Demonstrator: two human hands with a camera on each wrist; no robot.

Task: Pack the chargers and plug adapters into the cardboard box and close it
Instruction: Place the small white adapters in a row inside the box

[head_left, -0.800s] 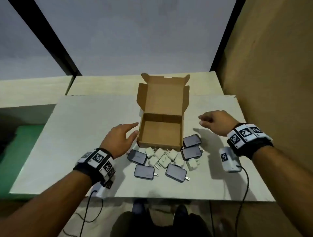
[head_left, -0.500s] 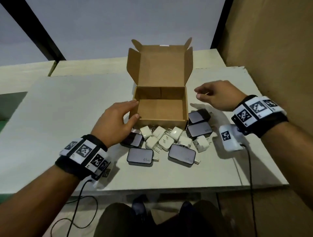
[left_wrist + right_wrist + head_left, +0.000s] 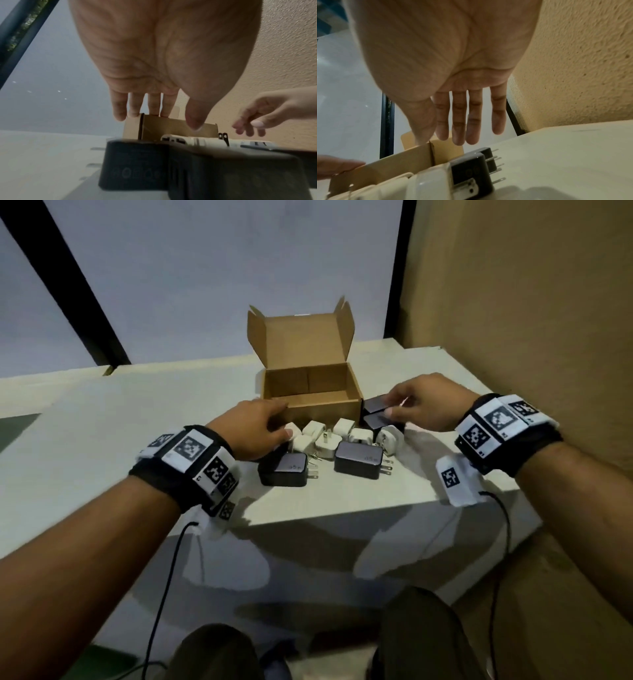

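Observation:
An open cardboard box (image 3: 322, 409) stands on the table, lid up, nothing visible inside. In front of it lie several white plug adapters (image 3: 325, 436) and two dark chargers (image 3: 287, 469) (image 3: 359, 460). Two more dark chargers (image 3: 376, 405) lie stacked against the box's right side. My left hand (image 3: 279, 419) has straight fingers at the box's front left corner (image 3: 171, 128), thumb above the adapters. My right hand (image 3: 390, 406) hovers just over the stacked chargers (image 3: 471, 169) with fingers (image 3: 458, 128) straight, gripping nothing.
The pale table (image 3: 102, 440) has bare surface to the left of the box. A textured tan wall (image 3: 531, 320) rises close on the right. The table's front edge runs just behind my wrists. A dark window frame (image 3: 68, 285) is at the back left.
My right hand has come down and left from beside the box to just over the stacked dark chargers. My left hand stays at the box's front left corner. The head view has dropped lower.

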